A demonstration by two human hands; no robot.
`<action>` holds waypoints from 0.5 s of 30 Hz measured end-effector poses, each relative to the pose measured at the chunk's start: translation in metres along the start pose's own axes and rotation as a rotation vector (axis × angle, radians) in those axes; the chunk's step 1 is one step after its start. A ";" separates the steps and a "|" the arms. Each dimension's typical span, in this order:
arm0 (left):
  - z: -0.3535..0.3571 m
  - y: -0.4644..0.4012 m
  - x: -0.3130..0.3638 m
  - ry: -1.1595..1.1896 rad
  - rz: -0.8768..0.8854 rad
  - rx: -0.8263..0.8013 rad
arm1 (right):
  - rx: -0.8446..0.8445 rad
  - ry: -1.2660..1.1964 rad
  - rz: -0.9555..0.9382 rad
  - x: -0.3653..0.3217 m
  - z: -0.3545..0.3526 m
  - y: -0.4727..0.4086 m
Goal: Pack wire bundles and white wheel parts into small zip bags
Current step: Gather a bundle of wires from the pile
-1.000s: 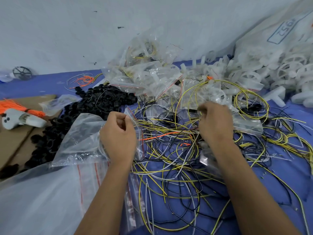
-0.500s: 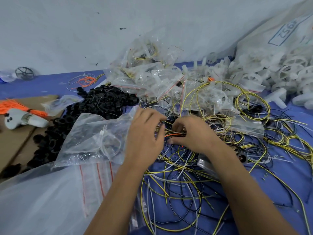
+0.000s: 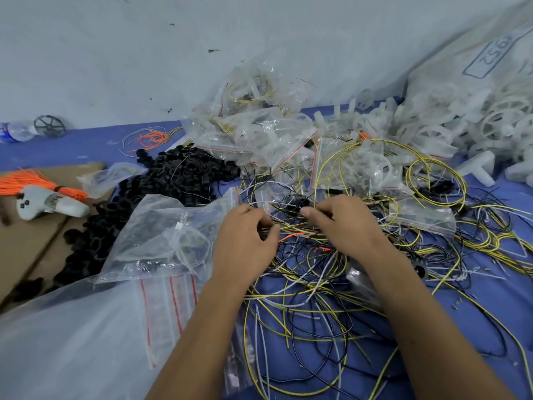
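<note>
Both arms reach forward side by side over the wire pile [image 3: 302, 284]. The left hand [image 3: 245, 241] and right hand [image 3: 343, 223] sit close together on it (backs up), fingers curled down, pinching wires.

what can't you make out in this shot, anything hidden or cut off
Head view only:
- Left hand and right hand fingertips: curled into the wire tangle, exact grip unclear.
- Big white sack: cut off by the right edge, label unreadable.
- Water bottle: cut by the left edge.
</note>
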State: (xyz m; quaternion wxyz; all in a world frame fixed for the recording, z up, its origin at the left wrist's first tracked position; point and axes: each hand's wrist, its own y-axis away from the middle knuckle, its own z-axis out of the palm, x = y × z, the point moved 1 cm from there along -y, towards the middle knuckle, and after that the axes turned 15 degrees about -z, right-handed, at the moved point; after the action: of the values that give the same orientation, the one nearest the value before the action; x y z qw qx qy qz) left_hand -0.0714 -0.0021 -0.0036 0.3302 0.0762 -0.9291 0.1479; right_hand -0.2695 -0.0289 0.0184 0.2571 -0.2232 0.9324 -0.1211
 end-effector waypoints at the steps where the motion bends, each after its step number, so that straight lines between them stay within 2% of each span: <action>1: 0.000 -0.001 -0.001 -0.012 -0.004 0.013 | -0.007 0.015 0.011 0.000 -0.001 0.000; 7: 0.000 -0.003 -0.003 -0.112 -0.019 0.006 | -0.046 0.164 0.104 0.001 0.001 -0.002; 10: 0.001 -0.003 -0.002 -0.115 -0.023 -0.004 | 0.052 0.160 0.120 -0.003 -0.001 -0.003; 13: 0.001 -0.003 -0.004 -0.114 -0.025 -0.014 | 0.193 0.151 -0.010 -0.011 -0.003 -0.009; 15: 0.001 -0.003 -0.004 -0.109 -0.015 -0.012 | 0.167 0.141 -0.097 -0.018 0.002 -0.015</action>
State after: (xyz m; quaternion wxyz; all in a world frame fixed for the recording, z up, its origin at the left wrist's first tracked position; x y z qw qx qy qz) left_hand -0.0679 -0.0047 -0.0060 0.2806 0.0893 -0.9460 0.1352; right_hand -0.2497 -0.0337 0.0293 0.2023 -0.2370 0.9230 -0.2260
